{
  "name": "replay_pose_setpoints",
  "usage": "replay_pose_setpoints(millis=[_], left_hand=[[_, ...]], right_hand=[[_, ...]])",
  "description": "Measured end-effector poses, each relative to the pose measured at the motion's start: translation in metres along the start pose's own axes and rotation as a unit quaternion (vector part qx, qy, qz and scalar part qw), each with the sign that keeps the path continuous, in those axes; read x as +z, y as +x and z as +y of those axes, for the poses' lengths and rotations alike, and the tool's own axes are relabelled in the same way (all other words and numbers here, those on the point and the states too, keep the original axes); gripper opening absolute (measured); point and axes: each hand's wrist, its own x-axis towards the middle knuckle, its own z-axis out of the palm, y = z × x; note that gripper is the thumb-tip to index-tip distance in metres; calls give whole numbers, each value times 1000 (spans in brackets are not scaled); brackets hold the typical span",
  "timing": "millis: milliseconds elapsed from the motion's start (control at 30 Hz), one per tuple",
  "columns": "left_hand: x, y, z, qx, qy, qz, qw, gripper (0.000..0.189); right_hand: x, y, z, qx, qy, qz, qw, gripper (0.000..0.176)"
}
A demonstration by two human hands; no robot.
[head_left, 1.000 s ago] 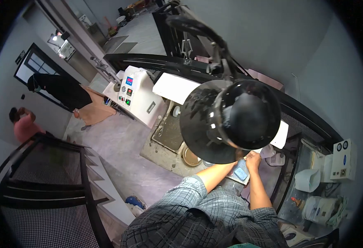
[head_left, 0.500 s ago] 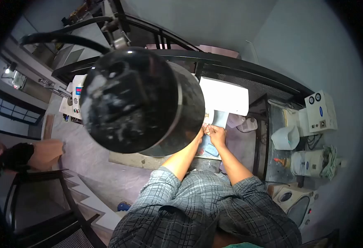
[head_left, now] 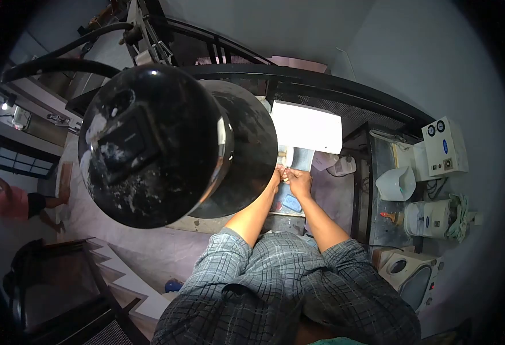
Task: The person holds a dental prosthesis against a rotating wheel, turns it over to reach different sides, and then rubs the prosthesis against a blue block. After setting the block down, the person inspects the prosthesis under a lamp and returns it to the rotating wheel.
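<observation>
Close together under the black lamp head (head_left: 149, 146), my two hands meet in front of a small machine with a pale spindle (head_left: 285, 155). My left hand (head_left: 277, 174) is partly hidden by the lamp shade, its visible fingers closed near the spindle. Beside it, my right hand (head_left: 298, 181) is pinched, its fingertips touching those of the left. Whatever is between the fingers is too small to make out. Below the hands, a blue block (head_left: 291, 202) lies on the work surface. A bright white panel (head_left: 308, 127) stands just beyond them.
On the right, a metal bench (head_left: 382, 230) bears a white bin (head_left: 395, 184), a brush with a red tip (head_left: 388, 215) and a white unit with gauges (head_left: 445, 147). A person (head_left: 14, 202) is at the far left, beyond the stairs (head_left: 123, 276). Black railing runs behind.
The lamp appears larger and further left in view. Both hands stay together near the spindle. The person at the far left has changed position and posture.
</observation>
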Motion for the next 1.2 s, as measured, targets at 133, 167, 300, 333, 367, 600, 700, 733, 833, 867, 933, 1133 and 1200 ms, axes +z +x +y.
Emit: replay_pose_setpoints(millis=[133,167,300,333,367,600,700,733,833,867,933,1133,1200], left_hand=[[0,-2,2,1,-8,3,1000,5],[-1,-3,2,5,-19,-1,1000,4],[-7,-1,-4,17,-37,-14,999,4],[-8,-2,-5,24,-34,-21,999,4],[-7,-3,-6,32,-30,-27,999,5],[1,-4,-8,9,-18,-6,1000,8],[3,-8,-3,6,-17,-11,1000,8],[4,-11,-1,4,-24,-13,1000,7],[-1,-8,-2,4,-31,-21,999,6],[-3,-5,-3,4,-31,-27,999,5],[-5,0,-7,5,-34,-16,999,4],[-10,9,-13,4,-48,10,999,3],[-10,8,-14,2,-55,14,998,4]], right_hand=[[0,2,2,4,3,-11,1000,16],[0,2,2,4,3,-11,1000,16],[1,3,7,-21,-24,-17,999,17],[0,3,10,-43,-32,-21,998,17],[0,3,13,-42,-32,-21,998,17],[-10,-5,-2,-15,62,7,998,19],[-9,-3,2,-7,61,7,998,19],[-8,0,8,-9,50,8,999,19],[-3,5,22,-30,8,10,999,20],[-1,7,26,-31,9,10,999,20],[0,6,24,-25,-7,2,1000,20],[1,3,10,-52,-64,-4,997,19],[3,4,12,-58,-74,-5,996,20]])
